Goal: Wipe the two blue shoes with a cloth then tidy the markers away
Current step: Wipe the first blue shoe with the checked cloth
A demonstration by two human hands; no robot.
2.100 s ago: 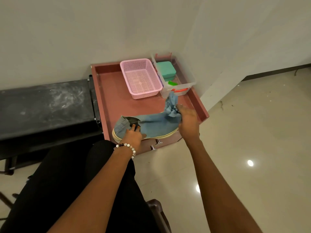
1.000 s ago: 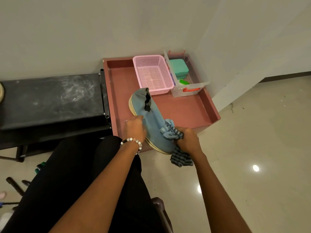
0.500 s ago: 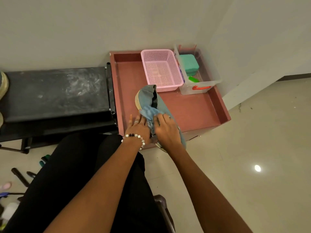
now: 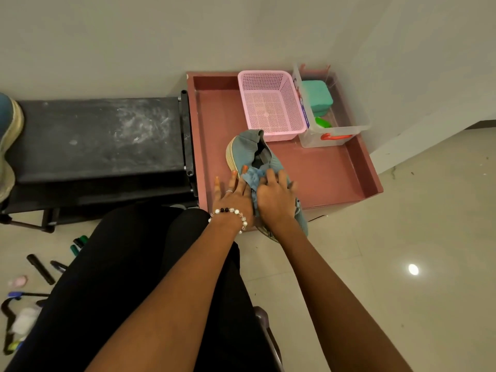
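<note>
A blue shoe (image 4: 245, 153) with a pale sole lies on the pink tray (image 4: 322, 173), heel toward the basket, toe over the tray's near edge. My left hand (image 4: 232, 196) rests on the shoe's left side with straight fingers, steadying it. My right hand (image 4: 272, 197) presses a crumpled blue cloth (image 4: 253, 177) onto the middle of the shoe. The second blue shoe (image 4: 9, 138) lies at the far left on the black bench (image 4: 96, 138), partly cut off. Several markers (image 4: 40, 268) lie on the floor at the lower left.
A pink mesh basket (image 4: 269, 103) and a clear plastic bin (image 4: 331, 124) holding a teal box stand at the tray's back. Walls close off the back and right. My black-clad lap fills the foreground, a chair edge (image 4: 264, 326) beside it.
The shoe was turned from lying across the tray to pointing toward me. My right hand with the cloth moved from the toe up to the middle of the shoe. The view shifted left.
</note>
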